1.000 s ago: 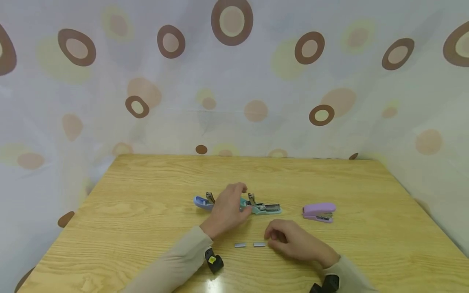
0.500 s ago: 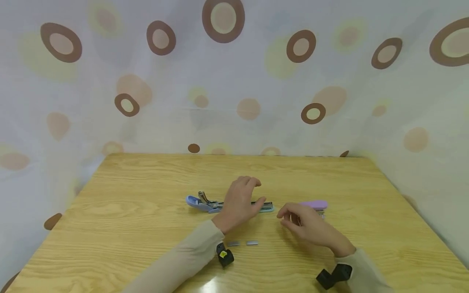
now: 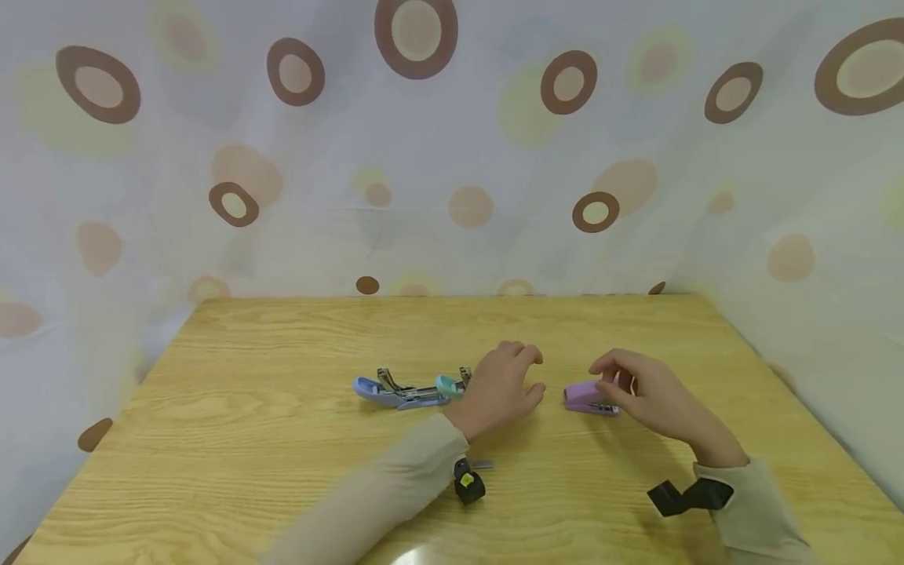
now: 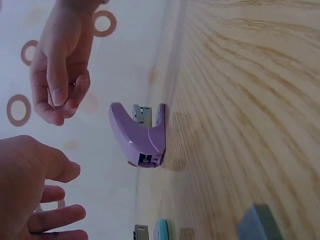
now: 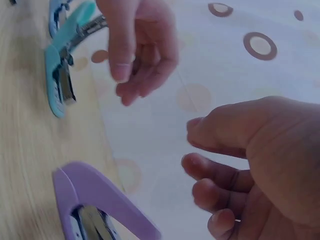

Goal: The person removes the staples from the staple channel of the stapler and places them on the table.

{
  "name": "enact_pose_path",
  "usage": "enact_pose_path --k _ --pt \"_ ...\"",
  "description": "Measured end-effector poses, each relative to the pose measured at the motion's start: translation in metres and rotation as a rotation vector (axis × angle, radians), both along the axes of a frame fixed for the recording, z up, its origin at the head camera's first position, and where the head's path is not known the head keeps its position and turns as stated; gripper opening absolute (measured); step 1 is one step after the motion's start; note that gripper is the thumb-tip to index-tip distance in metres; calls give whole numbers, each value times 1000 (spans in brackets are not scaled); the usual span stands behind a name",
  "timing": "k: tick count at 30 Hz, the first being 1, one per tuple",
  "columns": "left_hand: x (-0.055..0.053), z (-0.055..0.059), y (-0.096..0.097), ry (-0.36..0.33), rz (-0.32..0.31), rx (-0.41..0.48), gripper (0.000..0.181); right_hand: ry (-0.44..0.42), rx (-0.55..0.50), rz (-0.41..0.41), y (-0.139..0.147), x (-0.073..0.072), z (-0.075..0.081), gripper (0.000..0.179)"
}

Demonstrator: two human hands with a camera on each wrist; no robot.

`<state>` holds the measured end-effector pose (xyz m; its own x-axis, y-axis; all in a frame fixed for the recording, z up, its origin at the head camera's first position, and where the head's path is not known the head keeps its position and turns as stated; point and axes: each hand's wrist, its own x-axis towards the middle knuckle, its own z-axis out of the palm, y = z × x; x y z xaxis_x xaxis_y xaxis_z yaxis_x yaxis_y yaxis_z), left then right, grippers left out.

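A purple stapler (image 3: 581, 395) lies on the table with its jaws slightly apart, seen from its end in the left wrist view. Over its right end hovers my right hand (image 3: 657, 400), fingers loosely bent and holding nothing; in the right wrist view, space shows between those fingers and the purple stapler (image 5: 100, 200). My left hand (image 3: 497, 390) hangs in the air between the two staplers with fingers spread. It partly covers a teal stapler (image 3: 446, 384) that is opened out flat. Left of that lies a blue stapler (image 3: 377, 392), likewise opened out.
A grey staple strip (image 3: 482, 464) lies on the wooden table (image 3: 282, 471) in front, partly behind the left wrist camera. A patterned curtain (image 3: 424, 141) hangs along the table's back and sides.
Both hands have moved right, the left away from the opened staplers and the right up and over from near the staple strips to the purple stapler. The camera view has shifted slightly.
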<state>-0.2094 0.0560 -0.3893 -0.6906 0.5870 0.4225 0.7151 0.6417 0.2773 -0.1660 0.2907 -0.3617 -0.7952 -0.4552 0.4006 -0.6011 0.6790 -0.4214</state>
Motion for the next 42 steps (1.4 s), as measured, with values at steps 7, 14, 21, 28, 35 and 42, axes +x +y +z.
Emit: enact_pose_path --k 7,14,21,28,35,42 --pt "0 3 30 -150 -15 -73 36 -23 24 -38 26 -4 0 21" --pt "0 8 60 -129 -69 -114 42 -93 54 -64 46 -9 -7 18" --pt "5 4 82 -53 -117 -176 39 -272 113 -99 61 -9 -13 26" --pt "4 -6 86 3 -104 -223 34 -372 15 6 60 -19 -34 24" --pt "-2 -13 92 -107 -149 -175 30 -356 -32 27 61 -26 -59 15" --pt "-7 -11 95 -228 -164 -145 25 -375 -77 -28 60 -29 -64 16"
